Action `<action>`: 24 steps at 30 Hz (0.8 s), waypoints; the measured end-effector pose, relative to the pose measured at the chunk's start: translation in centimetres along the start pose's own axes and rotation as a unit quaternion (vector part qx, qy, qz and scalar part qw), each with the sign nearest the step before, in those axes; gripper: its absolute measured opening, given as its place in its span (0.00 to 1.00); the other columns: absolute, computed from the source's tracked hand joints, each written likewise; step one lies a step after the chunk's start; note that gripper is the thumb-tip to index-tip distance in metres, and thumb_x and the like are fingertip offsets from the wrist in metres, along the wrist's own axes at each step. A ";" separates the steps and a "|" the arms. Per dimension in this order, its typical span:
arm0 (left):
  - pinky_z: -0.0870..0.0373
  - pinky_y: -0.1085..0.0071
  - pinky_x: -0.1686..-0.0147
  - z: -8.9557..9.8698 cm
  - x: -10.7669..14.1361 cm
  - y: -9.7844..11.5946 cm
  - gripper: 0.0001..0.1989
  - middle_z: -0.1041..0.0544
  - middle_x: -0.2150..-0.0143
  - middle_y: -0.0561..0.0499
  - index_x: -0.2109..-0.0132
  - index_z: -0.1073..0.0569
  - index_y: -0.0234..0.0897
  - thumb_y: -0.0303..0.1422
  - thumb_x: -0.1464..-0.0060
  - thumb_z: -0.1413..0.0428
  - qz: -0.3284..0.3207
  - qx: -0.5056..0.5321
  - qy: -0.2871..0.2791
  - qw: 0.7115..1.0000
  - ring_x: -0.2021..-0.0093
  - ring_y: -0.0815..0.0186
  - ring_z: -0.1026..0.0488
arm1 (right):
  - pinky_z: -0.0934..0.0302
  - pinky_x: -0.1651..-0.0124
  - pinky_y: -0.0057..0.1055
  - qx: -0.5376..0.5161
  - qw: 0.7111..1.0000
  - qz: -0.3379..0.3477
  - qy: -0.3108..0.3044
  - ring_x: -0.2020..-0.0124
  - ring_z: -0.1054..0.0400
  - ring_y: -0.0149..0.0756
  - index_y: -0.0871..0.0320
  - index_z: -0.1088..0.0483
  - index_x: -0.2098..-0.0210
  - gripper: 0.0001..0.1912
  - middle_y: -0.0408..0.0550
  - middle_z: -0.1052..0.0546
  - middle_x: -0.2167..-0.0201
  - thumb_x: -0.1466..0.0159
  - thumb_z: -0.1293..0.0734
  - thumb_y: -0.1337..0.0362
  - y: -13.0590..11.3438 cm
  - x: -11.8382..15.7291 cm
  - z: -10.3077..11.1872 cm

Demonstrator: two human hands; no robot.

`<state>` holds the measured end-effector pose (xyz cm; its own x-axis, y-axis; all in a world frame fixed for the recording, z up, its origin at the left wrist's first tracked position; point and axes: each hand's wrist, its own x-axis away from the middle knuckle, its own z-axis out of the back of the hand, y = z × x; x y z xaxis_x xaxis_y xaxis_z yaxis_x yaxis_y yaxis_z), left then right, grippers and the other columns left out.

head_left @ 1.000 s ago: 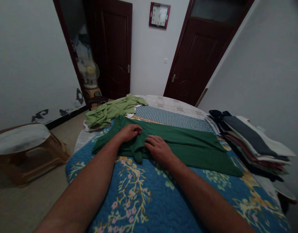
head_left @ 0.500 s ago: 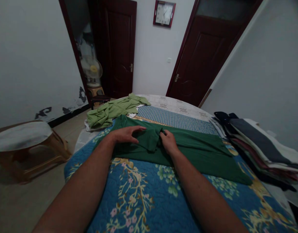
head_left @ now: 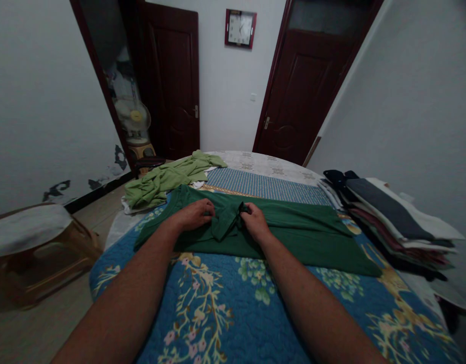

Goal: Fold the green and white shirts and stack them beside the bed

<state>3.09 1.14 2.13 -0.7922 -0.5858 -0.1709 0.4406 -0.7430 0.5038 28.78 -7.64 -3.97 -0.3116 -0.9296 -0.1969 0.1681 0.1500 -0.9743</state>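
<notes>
A dark green garment [head_left: 293, 222] lies spread lengthwise across the blue floral quilt [head_left: 233, 303] on the table. Near its left part, my left hand [head_left: 197, 213] pinches the green fabric between thumb and fingers. My right hand [head_left: 253, 218] is closed on a bunched fold of the same garment, just right of a raised flap of cloth. Between the two hands this flap stands up slightly, with a dark edge at my right fingertips.
A light green garment [head_left: 168, 177] lies crumpled at the table's back left. Folded clothes [head_left: 392, 217] are stacked at the right edge. On the floor at left is a stool [head_left: 31, 232]. A striped cloth [head_left: 266, 186] lies behind the dark green garment.
My left hand has closed from an open pose onto the green fabric. The flap between the hands has shifted and tilted. The camera view has turned slightly, moving the scene left.
</notes>
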 end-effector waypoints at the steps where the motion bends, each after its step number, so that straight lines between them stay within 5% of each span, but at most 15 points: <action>1: 0.28 0.61 0.40 0.2 0.1 -0.4 0.10 0.18 0.48 0.45 0.59 0.17 0.40 0.37 0.43 0.41 0.013 0.048 0.024 0.999 0.46 0.55 0.22 | 0.35 0.63 0.31 0.008 1.000 0.002 0.004 0.68 0.29 0.37 0.55 0.24 0.59 0.16 0.42 0.21 0.69 0.44 0.32 0.55 -0.1 0.0 0.0; 3: 0.25 0.62 0.47 0.5 0.2 -1.3 0.14 0.17 0.55 0.47 0.58 0.18 0.40 0.41 0.44 0.43 0.088 0.140 0.100 0.981 0.52 0.55 0.21 | 0.36 0.64 0.31 0.024 1.000 0.005 0.013 0.68 0.31 0.37 0.55 0.25 0.63 0.14 0.42 0.23 0.72 0.41 0.33 0.52 -0.4 0.0 0.0; 6: 0.25 0.63 0.58 0.2 0.0 -2.7 0.16 0.17 0.63 0.48 0.60 0.20 0.38 0.44 0.47 0.45 0.244 0.214 0.229 0.918 0.60 0.55 0.22 | 0.40 0.66 0.30 0.056 0.998 0.010 0.026 0.69 0.33 0.37 0.54 0.27 0.69 0.17 0.41 0.27 0.75 0.38 0.35 0.48 -0.6 -0.2 0.0; 8: 0.26 0.63 0.58 -0.2 -0.3 -3.2 0.17 0.17 0.63 0.46 0.62 0.20 0.38 0.45 0.49 0.44 0.295 0.223 0.262 0.891 0.59 0.54 0.21 | 0.43 0.67 0.30 0.080 0.996 0.015 0.032 0.70 0.35 0.37 0.54 0.28 0.72 0.19 0.41 0.29 0.76 0.37 0.35 0.45 -0.6 -0.4 0.0; 12: 0.25 0.60 0.48 0.0 -0.2 -2.8 0.24 0.15 0.52 0.43 0.52 0.17 0.38 0.47 0.52 0.39 0.271 0.216 0.224 0.911 0.48 0.50 0.20 | 0.47 0.69 0.30 0.104 0.994 0.009 0.045 0.71 0.37 0.36 0.54 0.30 0.75 0.23 0.41 0.31 0.77 0.36 0.37 0.42 -0.1 -0.7 -0.1; 17: 0.29 0.59 0.37 2.1 1.4 -1.5 0.41 0.19 0.37 0.44 0.36 0.21 0.42 0.32 0.62 0.34 0.148 0.280 0.053 0.947 0.35 0.49 0.25 | 0.48 0.69 0.30 0.109 0.993 0.012 0.042 0.72 0.40 0.36 0.52 0.34 0.76 0.24 0.39 0.35 0.79 0.34 0.39 0.42 0.1 -0.8 -0.1; 20: 0.25 0.59 0.41 2.6 2.1 -1.2 0.44 0.18 0.39 0.46 0.32 0.24 0.44 0.32 0.61 0.35 0.135 0.311 0.018 0.941 0.39 0.50 0.22 | 0.47 0.67 0.31 0.128 0.991 0.042 0.016 0.72 0.39 0.36 0.52 0.34 0.74 0.20 0.38 0.35 0.78 0.35 0.36 0.45 -0.6 -0.1 0.1; 24: 0.21 0.58 0.47 2.6 2.0 -0.9 0.36 0.14 0.50 0.46 0.40 0.19 0.41 0.41 0.60 0.30 0.164 0.294 0.047 0.941 0.47 0.51 0.19 | 0.44 0.63 0.31 0.210 0.967 0.135 -0.043 0.70 0.36 0.36 0.52 0.31 0.69 0.12 0.40 0.31 0.74 0.34 0.34 0.52 -2.4 1.7 0.5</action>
<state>0.01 1.52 3.57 -0.6015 -0.7988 0.0155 0.3239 -0.2260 0.9187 28.33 -9.79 -1.96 -0.1271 -0.9029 -0.4107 0.6041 0.2579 -0.7540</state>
